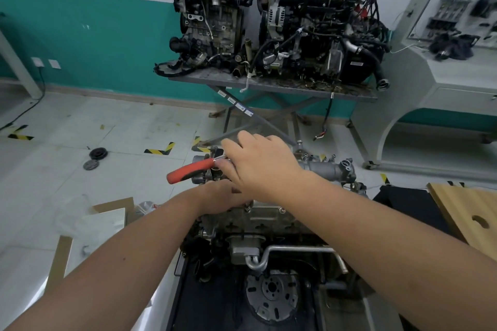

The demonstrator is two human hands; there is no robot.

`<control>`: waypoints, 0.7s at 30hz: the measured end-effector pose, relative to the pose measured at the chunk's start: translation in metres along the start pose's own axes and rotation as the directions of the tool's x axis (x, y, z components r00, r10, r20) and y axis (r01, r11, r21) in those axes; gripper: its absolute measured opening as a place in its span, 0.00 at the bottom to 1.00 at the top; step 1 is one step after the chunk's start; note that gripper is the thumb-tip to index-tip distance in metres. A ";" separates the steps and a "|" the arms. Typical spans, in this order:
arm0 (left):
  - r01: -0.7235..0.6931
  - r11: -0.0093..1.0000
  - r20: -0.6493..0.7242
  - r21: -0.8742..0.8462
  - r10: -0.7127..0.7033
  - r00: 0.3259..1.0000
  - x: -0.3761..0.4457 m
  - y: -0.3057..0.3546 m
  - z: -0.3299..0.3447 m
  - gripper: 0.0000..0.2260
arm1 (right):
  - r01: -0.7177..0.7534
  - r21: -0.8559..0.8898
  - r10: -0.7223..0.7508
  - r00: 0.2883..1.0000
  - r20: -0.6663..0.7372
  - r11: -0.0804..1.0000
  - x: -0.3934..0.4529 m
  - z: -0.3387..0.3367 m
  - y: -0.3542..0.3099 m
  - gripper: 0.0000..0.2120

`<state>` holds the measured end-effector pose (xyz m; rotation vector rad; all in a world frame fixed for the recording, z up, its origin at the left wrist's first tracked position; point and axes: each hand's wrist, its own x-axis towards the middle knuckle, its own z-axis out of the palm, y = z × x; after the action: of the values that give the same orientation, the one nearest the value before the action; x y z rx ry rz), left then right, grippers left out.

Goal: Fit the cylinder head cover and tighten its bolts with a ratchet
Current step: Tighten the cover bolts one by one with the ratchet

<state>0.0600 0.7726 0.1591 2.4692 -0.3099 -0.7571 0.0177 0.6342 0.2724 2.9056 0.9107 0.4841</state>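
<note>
An engine (pixel 269 226) stands on a black stand right below me, and both my arms reach over its top. The grey cylinder head cover (pixel 322 166) lies across the far side, mostly hidden behind my hands. My right hand (pixel 261 164) pinches the metal neck of a ratchet (pixel 188 169) whose red handle sticks out to the left. My left hand (pixel 217 196) lies lower on the engine's top, under my right wrist; its fingers are hidden. A bolt head (pixel 281 209) shows on the near edge.
Two other engines (pixel 269 16) sit on a grey scissor-lift table (pixel 269 83) ahead. A wooden board (pixel 468 212) with a hole lies at the right. Cardboard and plastic bags (pixel 88 217) lie at the left. Two pulleys (pixel 94 158) rest on the tiled floor.
</note>
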 end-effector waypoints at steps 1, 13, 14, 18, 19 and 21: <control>-0.019 1.000 0.016 -0.004 0.019 1.000 -0.001 0.000 0.001 0.26 | 0.002 -0.002 -0.002 1.000 0.009 1.000 0.002 -0.002 -0.001 0.22; -0.090 0.995 -0.014 -0.042 0.090 0.996 0.001 -0.011 0.005 0.17 | -0.368 0.773 0.243 0.803 0.544 -0.517 0.007 0.004 -0.007 0.17; -0.092 0.995 -0.002 -0.035 0.092 0.996 0.001 -0.009 0.004 0.18 | -0.299 0.739 0.276 0.791 0.546 -0.604 0.007 0.011 -0.009 0.18; -0.063 0.996 0.004 -0.071 0.063 0.998 0.000 -0.006 0.002 0.21 | -0.122 0.800 0.467 0.756 0.458 -0.588 0.007 0.025 -0.007 0.13; -0.059 0.995 -0.005 -0.077 0.059 0.998 0.000 -0.005 0.002 0.22 | -0.162 0.896 0.520 0.766 0.378 -0.413 0.005 0.029 -0.006 0.14; -0.061 0.994 -0.014 -0.094 0.059 0.998 0.000 -0.005 0.003 0.26 | -0.191 0.981 0.559 0.817 0.138 0.037 -0.001 0.037 -0.005 0.11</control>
<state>0.0585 0.7754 0.1542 2.3637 -0.3350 -0.7166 0.0256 0.6387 0.2365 4.5686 0.3871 0.3988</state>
